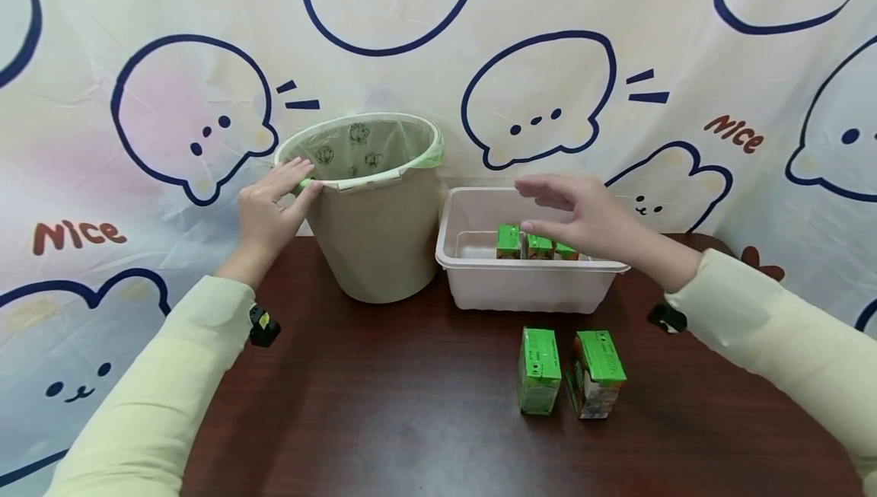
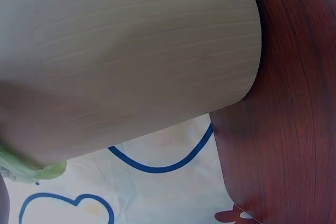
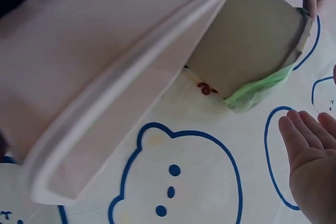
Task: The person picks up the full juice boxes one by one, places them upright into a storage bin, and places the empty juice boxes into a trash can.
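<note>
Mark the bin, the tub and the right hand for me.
Bin [image 1: 377,242], head view, outer wall.
Tub [image 1: 534,287], head view, front wall.
Right hand [image 1: 586,215], head view, middle of the hand.

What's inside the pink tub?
Three green-topped cartons show inside the pink tub. The tub's near side hides their lower parts, and the right hand covers part of the inside, so I can't tell if there's more.

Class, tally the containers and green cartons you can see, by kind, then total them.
Bin: 1
Tub: 1
Green cartons: 5 (3 in the tub, 2 on the table)
Total: 7 visible; the right hand may hide more cartons
</note>
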A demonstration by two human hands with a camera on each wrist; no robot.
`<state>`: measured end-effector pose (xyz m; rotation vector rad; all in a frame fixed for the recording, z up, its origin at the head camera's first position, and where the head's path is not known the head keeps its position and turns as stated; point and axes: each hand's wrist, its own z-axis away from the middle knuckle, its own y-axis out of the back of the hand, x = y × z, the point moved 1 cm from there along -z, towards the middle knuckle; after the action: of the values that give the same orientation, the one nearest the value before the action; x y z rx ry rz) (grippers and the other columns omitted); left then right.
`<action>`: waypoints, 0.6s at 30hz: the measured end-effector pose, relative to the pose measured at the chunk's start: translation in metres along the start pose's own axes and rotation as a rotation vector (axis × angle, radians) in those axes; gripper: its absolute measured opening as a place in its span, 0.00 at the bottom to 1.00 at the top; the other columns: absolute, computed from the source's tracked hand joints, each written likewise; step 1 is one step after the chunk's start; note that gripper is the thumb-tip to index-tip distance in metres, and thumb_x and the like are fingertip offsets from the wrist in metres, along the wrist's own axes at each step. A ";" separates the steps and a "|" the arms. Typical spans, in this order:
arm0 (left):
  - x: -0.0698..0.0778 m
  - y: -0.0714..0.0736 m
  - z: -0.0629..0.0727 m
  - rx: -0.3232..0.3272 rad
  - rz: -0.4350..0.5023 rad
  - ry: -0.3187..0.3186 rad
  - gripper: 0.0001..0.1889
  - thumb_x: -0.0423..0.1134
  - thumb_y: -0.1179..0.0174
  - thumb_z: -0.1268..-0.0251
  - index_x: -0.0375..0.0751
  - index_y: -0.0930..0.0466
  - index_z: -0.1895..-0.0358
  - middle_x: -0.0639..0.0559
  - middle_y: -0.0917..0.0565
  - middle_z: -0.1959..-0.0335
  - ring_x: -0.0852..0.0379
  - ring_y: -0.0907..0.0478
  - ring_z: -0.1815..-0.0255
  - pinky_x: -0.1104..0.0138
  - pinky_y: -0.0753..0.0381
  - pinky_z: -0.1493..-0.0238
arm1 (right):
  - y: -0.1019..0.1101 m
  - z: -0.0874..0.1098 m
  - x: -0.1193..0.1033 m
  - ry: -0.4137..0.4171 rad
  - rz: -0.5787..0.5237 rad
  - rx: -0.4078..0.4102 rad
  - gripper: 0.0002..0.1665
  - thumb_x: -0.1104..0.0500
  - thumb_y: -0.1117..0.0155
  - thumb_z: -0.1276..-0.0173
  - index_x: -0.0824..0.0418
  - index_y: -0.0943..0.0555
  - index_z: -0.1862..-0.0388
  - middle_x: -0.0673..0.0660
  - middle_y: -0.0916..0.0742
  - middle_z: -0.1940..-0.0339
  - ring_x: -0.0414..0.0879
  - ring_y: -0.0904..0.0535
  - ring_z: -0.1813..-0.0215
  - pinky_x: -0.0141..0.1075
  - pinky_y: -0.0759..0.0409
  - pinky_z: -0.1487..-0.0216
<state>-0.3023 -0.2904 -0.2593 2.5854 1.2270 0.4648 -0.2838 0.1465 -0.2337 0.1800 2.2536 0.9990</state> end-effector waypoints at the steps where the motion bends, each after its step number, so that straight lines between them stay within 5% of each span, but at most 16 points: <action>1: 0.000 0.000 0.000 0.001 0.000 -0.001 0.15 0.39 0.30 0.42 0.37 0.13 0.53 0.45 0.15 0.53 0.50 0.19 0.47 0.62 0.30 0.37 | 0.000 0.005 0.001 0.000 0.000 0.003 0.31 0.60 0.30 0.36 0.65 0.26 0.35 0.59 0.20 0.38 0.49 0.24 0.38 0.37 0.25 0.42; 18: -0.003 -0.001 0.001 -0.004 -0.002 -0.018 0.15 0.41 0.33 0.39 0.36 0.14 0.52 0.44 0.15 0.53 0.49 0.19 0.46 0.61 0.30 0.36 | 0.003 0.085 0.013 -0.086 0.014 -0.026 0.32 0.63 0.29 0.38 0.59 0.26 0.35 0.55 0.16 0.43 0.49 0.20 0.43 0.27 0.23 0.50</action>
<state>-0.3045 -0.2922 -0.2613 2.5791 1.2214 0.4424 -0.2417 0.2050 -0.2798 0.2231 2.1628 1.0087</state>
